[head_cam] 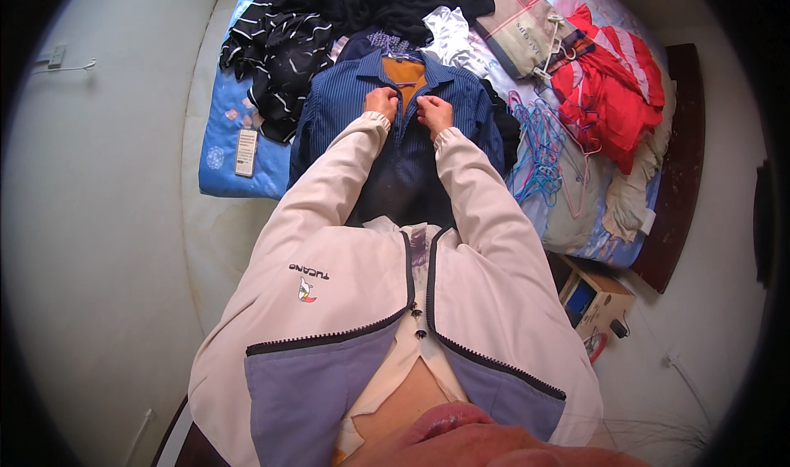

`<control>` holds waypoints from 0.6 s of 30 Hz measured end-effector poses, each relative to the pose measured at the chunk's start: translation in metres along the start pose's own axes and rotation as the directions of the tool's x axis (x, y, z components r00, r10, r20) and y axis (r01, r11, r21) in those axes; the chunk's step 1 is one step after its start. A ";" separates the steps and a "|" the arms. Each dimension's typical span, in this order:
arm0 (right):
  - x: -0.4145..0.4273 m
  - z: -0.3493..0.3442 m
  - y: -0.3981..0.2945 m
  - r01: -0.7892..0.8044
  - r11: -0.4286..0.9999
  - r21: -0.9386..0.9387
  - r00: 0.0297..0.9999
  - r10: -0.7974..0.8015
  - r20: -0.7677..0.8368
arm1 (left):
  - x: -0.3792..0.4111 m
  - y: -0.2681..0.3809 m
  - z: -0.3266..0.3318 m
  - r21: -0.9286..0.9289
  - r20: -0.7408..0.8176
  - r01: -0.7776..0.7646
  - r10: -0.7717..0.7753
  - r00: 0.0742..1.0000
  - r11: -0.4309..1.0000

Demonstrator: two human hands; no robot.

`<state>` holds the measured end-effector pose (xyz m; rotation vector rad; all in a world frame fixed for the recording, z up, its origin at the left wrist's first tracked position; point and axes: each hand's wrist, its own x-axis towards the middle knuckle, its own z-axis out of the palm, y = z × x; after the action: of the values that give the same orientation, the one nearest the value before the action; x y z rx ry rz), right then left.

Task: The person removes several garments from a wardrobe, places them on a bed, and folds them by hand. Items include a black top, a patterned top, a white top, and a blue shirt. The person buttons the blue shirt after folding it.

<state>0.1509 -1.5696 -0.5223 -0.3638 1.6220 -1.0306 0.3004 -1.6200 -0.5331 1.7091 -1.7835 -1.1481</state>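
A dark blue striped collared shirt (345,106) lies front up on the bed, its collar towards the far side. Inside its parted neck shows an orange-brown lining (402,71), crossed by the bar of a purple hanger (406,84). My left hand (381,103) pinches the left front edge just below the collar. Opposite it, a short gap away, my right hand (436,113) has the right front edge between thumb and fingers. The lower part of the shirt falls in shadow between my forearms.
Black-and-white striped clothing (290,59) and a phone (245,152) lie to the left on the bed (216,180). Tangled wire hangers (540,149), red clothing (617,90) and a folded beige plaid cloth (515,26) are on the right. White fabric (453,38) lies beyond the collar.
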 end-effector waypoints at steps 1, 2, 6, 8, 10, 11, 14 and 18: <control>0.001 0.003 0.000 0.001 1.000 -0.006 1.000 -0.001 0.006 | 0.000 -0.001 0.001 -0.026 0.016 0.043 -0.042 0.999 0.999; 0.002 0.006 0.000 0.003 1.000 -0.012 1.000 -0.003 0.013 | 0.001 -0.002 0.000 -0.026 0.027 0.053 -0.052 0.998 0.998; 0.005 0.016 0.004 0.019 0.997 -0.079 0.999 -0.015 0.043 | 0.003 -0.002 -0.004 0.094 0.060 0.054 -0.060 0.996 0.994; 0.008 0.015 0.005 0.024 0.992 -0.124 0.999 -0.021 0.026 | -0.001 0.019 -0.012 0.206 0.073 0.016 -0.031 0.997 0.978; 0.007 0.018 0.004 0.031 0.982 -0.187 0.999 -0.029 0.014 | 0.001 0.017 -0.011 0.268 0.052 -0.004 -0.010 0.999 0.964; 0.007 0.019 0.004 0.034 0.975 -0.219 0.999 -0.033 0.009 | 0.002 0.015 -0.009 0.298 0.041 -0.011 -0.001 0.999 0.955; 0.008 0.020 0.006 0.128 0.958 -0.258 0.991 -0.117 0.057 | 0.005 0.004 -0.006 0.265 0.070 -0.040 0.022 0.997 0.963; 0.015 0.020 0.016 0.288 0.894 -0.343 0.958 -0.262 0.120 | 0.011 -0.009 -0.003 0.101 0.080 -0.063 0.055 0.995 0.993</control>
<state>0.1688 -1.5792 -0.5439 -0.8891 1.7261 -0.9125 0.3068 -1.6309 -0.5415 1.6776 -1.9584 -1.1290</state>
